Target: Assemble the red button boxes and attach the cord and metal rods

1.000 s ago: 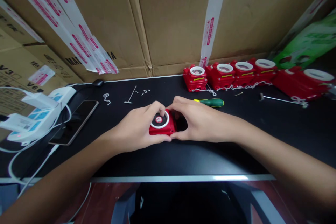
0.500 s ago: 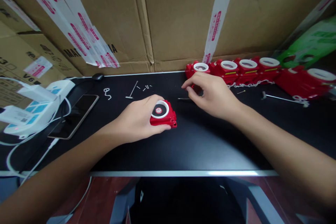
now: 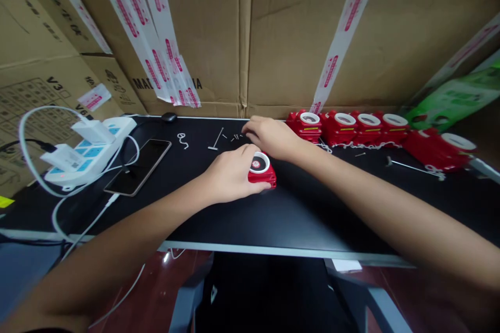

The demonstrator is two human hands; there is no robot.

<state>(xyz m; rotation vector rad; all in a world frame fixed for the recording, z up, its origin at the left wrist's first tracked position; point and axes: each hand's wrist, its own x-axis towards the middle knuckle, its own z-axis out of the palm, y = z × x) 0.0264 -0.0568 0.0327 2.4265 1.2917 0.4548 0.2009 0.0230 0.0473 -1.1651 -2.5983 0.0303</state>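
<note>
My left hand (image 3: 230,174) is closed around a small red plastic device (image 3: 262,176) with a white ring and a dark round face on top, down at the black tabletop. Just behind it, my right hand (image 3: 270,136) reaches across with bent fingers slightly apart and nothing visible in them. Its fingertips are beside several tiny screws (image 3: 236,137); whether they touch any is hidden. Left of the screws lies a thin T-shaped metal rod (image 3: 217,140), and farther left a small white chain (image 3: 182,140).
Several red devices (image 3: 344,130) with white rings line the back right. Before them lie a metal rod (image 3: 414,167) and a loose screw (image 3: 360,154). A phone (image 3: 138,167) and a white power strip (image 3: 94,151) with cables occupy the left. Cardboard boxes (image 3: 285,36) wall the back.
My right hand has moved left from near the row of red devices to the tiny screws. My left hand keeps hold of the red device. The view has shifted left.
</note>
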